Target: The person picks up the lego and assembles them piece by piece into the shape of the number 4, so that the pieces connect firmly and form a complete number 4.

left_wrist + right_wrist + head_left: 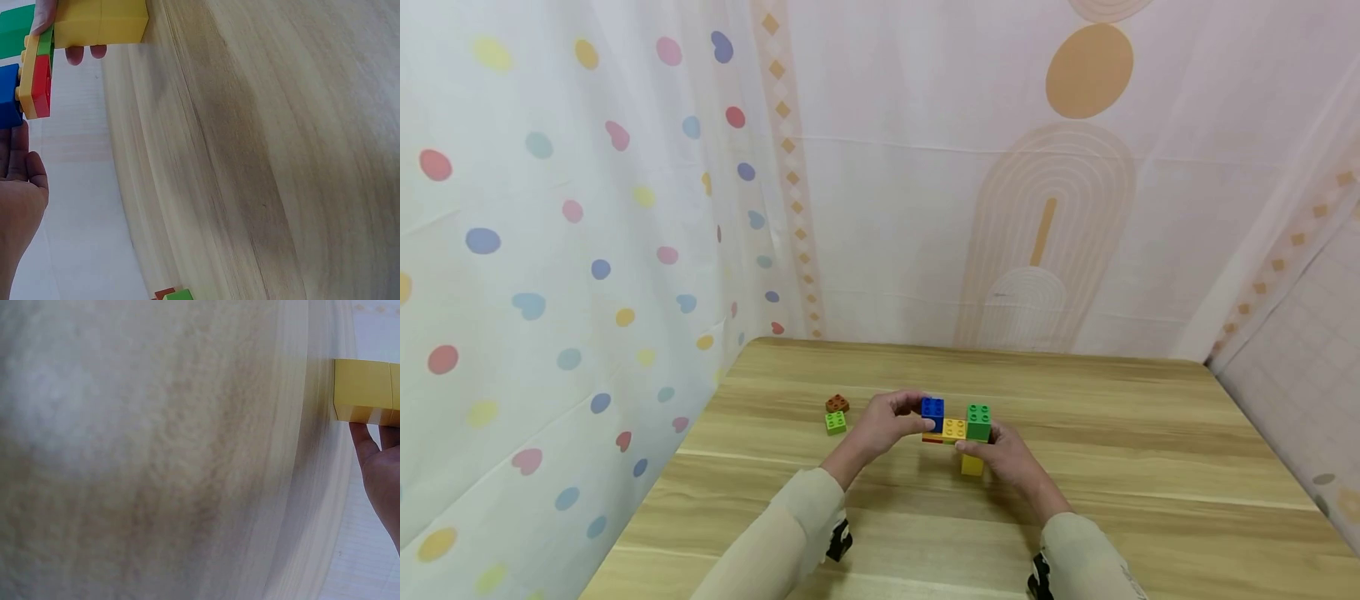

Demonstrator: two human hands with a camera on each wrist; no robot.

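As the square blue plastic brick point(933, 408) is pinched by the left hand point(883, 427), the yellow plastic column point(972, 466) below the green plastic brick point(978, 422) is gripped by the right hand point(1011, 457), over the wooden tabletop point(925, 533).

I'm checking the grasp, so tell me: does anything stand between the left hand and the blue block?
Nothing visible does: the left hand grips the blue block directly. The loose lime block and brown block lie left of that hand, out of the way.
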